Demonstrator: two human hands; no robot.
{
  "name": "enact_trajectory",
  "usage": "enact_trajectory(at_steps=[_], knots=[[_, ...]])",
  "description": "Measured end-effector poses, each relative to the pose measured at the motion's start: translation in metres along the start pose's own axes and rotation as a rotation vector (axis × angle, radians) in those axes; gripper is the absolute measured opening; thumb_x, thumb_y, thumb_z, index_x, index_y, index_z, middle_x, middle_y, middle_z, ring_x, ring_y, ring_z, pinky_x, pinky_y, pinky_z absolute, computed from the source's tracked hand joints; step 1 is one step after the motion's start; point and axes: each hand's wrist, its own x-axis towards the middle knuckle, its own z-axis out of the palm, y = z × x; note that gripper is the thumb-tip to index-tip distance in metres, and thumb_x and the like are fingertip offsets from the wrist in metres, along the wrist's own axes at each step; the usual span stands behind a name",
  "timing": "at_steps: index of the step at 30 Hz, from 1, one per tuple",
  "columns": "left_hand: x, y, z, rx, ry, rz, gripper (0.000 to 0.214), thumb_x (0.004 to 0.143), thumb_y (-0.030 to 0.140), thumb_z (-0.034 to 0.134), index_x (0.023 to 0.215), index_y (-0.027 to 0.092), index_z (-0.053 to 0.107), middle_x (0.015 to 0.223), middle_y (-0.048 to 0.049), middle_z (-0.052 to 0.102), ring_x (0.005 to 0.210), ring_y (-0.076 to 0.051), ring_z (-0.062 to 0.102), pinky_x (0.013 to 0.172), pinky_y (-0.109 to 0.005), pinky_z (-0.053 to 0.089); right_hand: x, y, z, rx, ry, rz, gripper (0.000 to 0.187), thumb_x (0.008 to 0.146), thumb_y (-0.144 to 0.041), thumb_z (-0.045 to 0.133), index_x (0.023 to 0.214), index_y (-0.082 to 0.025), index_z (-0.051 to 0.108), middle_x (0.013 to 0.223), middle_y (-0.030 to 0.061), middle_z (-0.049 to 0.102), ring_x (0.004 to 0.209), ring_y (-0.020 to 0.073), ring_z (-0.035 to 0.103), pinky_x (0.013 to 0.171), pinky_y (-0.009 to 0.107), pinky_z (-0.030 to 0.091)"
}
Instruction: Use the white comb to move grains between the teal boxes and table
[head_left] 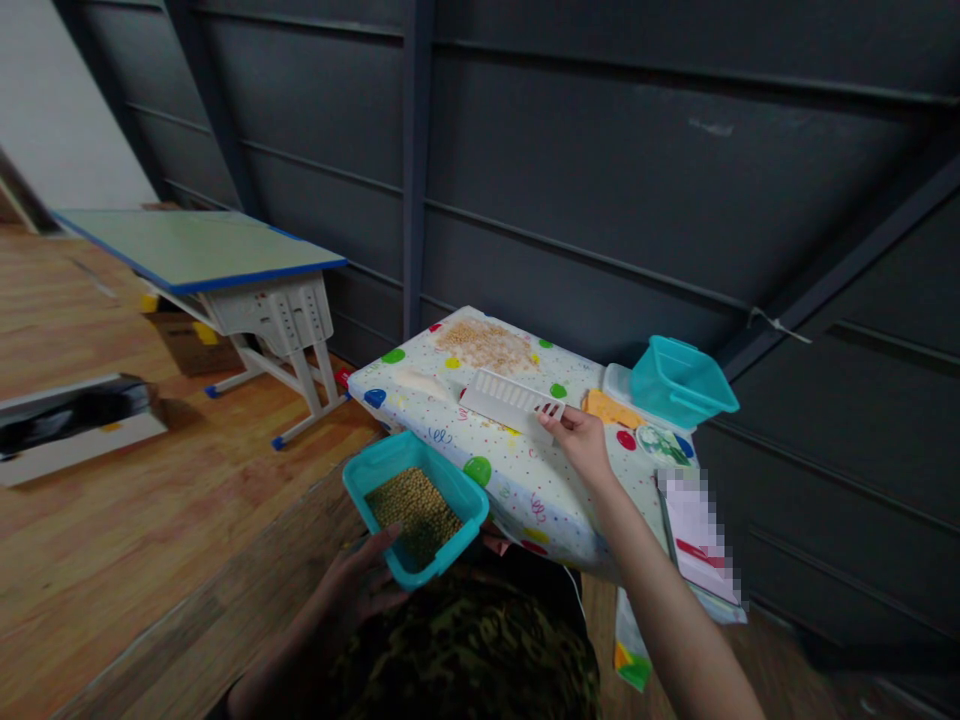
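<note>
My left hand (375,580) grips the near-left side of a teal plastic bin (360,478), its thumb over the rim. Small round beans (416,508), yellowish and like soybeans, cover the bin's bottom. The bin is tilted and held in front of the table's near edge, above my lap. My right hand (579,440) pinches the right end of a long white slotted plastic tray (506,402) at the table. Whether the tray rests on the cloth, I cannot tell. Behind it, more tan beans (487,345) lie spread on the patterned tablecloth (570,500).
At the table's right stand another teal bin (679,385), an orange cloth (613,408) and a clipboard with paper (694,530). A dark panelled wall (570,200) rises behind. To the left are a green-topped desk (202,245) and a white box (82,435) on the floor.
</note>
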Motion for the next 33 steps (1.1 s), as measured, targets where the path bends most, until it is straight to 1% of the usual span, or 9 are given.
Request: enact_trajectory(at_steps=[2,5,7,12,14,18,23,28,33], knots=[[0.001,-0.001,-0.002,0.009,-0.028,0.008,0.053,0.100,0.042,0.081,0.144,0.014,0.071,0.145,-0.0210,0.083,0.132,-0.041,0.080,0.112,-0.056,0.066,0.001,-0.001,0.000,0.002,0.026,-0.011,0.050,0.074,-0.069,0.082,0.070,-0.019,0.075,0.060,-0.0030,0.047,0.061,0.0127,0.032,0.059,0.029,0.026],[0.004,-0.004,-0.005,0.010,-0.033,0.012,0.050,0.102,0.041,0.079,0.144,0.015,0.071,0.144,-0.0201,0.083,0.128,-0.040,0.083,0.110,-0.056,0.067,0.003,0.000,0.001,-0.014,0.054,-0.018,0.051,0.074,-0.070,0.080,0.070,-0.019,0.075,0.060,-0.0029,0.046,0.061,0.0127,0.032,0.059,0.029,0.026],[0.008,-0.007,-0.007,0.001,-0.015,0.007,0.050,0.101,0.041,0.079,0.144,0.016,0.070,0.145,-0.0197,0.083,0.126,-0.039,0.083,0.108,-0.054,0.068,0.003,0.001,0.002,-0.026,0.039,-0.011,0.053,0.074,-0.071,0.080,0.068,-0.019,0.073,0.059,-0.0035,0.043,0.061,0.0125,0.031,0.059,0.029,0.025],[0.013,-0.009,-0.008,0.009,-0.030,0.010,0.054,0.099,0.043,0.082,0.145,0.016,0.070,0.148,-0.0205,0.081,0.124,-0.040,0.084,0.082,-0.043,0.071,0.002,0.002,0.002,-0.021,0.009,-0.011,0.054,0.074,-0.073,0.082,0.071,-0.019,0.076,0.058,-0.0036,0.043,0.061,0.0132,0.032,0.058,0.029,0.028],[0.012,-0.008,-0.007,0.007,-0.024,0.008,0.051,0.101,0.042,0.081,0.143,0.015,0.071,0.145,-0.0210,0.083,0.121,-0.039,0.085,0.080,-0.042,0.070,0.001,0.001,0.002,-0.019,-0.001,-0.017,0.054,0.075,-0.073,0.082,0.069,-0.020,0.073,0.058,-0.0036,0.042,0.062,0.0138,0.034,0.058,0.029,0.030],[0.010,-0.007,-0.007,0.007,-0.025,-0.010,0.045,0.102,0.041,0.079,0.139,0.016,0.073,0.137,-0.0207,0.086,0.119,-0.037,0.086,0.087,-0.043,0.069,-0.001,-0.002,0.004,0.000,-0.017,-0.022,0.056,0.074,-0.075,0.081,0.068,-0.021,0.072,0.059,-0.0032,0.043,0.062,0.0140,0.035,0.058,0.029,0.032],[0.016,-0.008,-0.009,0.027,-0.043,-0.011,0.048,0.102,0.045,0.079,0.142,0.020,0.071,0.145,-0.0184,0.083,0.123,-0.039,0.084,0.086,-0.046,0.071,-0.003,-0.007,0.003,-0.001,-0.045,-0.027,0.057,0.074,-0.076,0.083,0.070,-0.020,0.074,0.058,-0.0041,0.041,0.062,0.0138,0.033,0.058,0.030,0.032],[0.016,-0.007,-0.010,0.017,-0.040,-0.015,0.052,0.098,0.044,0.084,0.141,0.017,0.072,0.138,-0.0194,0.085,0.125,-0.039,0.084,0.105,-0.053,0.069,-0.005,-0.008,0.002,0.002,-0.031,-0.031,0.058,0.075,-0.077,0.083,0.067,-0.022,0.071,0.057,-0.0048,0.038,0.061,0.0134,0.032,0.057,0.030,0.030],[0.004,-0.003,-0.004,0.026,-0.032,-0.003,0.050,0.100,0.042,0.081,0.142,0.015,0.072,0.144,-0.0226,0.082,0.133,-0.042,0.080,0.118,-0.061,0.062,-0.001,-0.009,0.003,0.021,-0.004,-0.007,0.058,0.072,-0.079,0.084,0.070,-0.021,0.075,0.057,-0.0035,0.044,0.059,0.0130,0.031,0.056,0.029,0.028]])
